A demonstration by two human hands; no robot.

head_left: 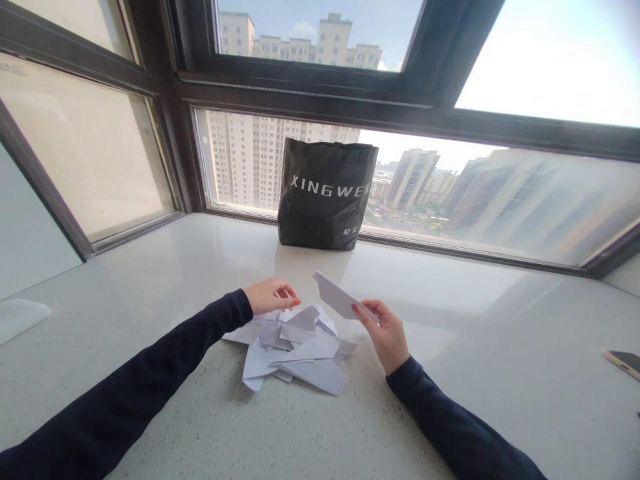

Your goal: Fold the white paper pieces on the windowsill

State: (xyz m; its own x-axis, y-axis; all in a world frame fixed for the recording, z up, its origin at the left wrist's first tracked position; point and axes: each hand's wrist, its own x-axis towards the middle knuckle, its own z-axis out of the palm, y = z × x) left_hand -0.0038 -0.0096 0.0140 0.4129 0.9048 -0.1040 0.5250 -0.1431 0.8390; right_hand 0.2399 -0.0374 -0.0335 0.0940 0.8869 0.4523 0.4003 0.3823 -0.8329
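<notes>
Pinched between the thumb and fingers of my right hand (385, 330) is a folded white paper plane (336, 297), raised just above and to the right of a pile. That pile of folded white paper planes (300, 350) lies loosely heaped on the pale speckled counter (200, 413). Over the pile's upper left edge hovers my left hand (273, 295), its fingers loosely curled with a gap to the thumb. I see nothing held in it. Parts of the lower planes are hidden under the upper ones.
A black bag (325, 197) with white lettering stands upright behind the pile, against the window. A white sheet (23, 319) lies at the far left. At the right edge a phone-like object (624, 362) is partly cut off. Dark window frames (310, 93) border the counter.
</notes>
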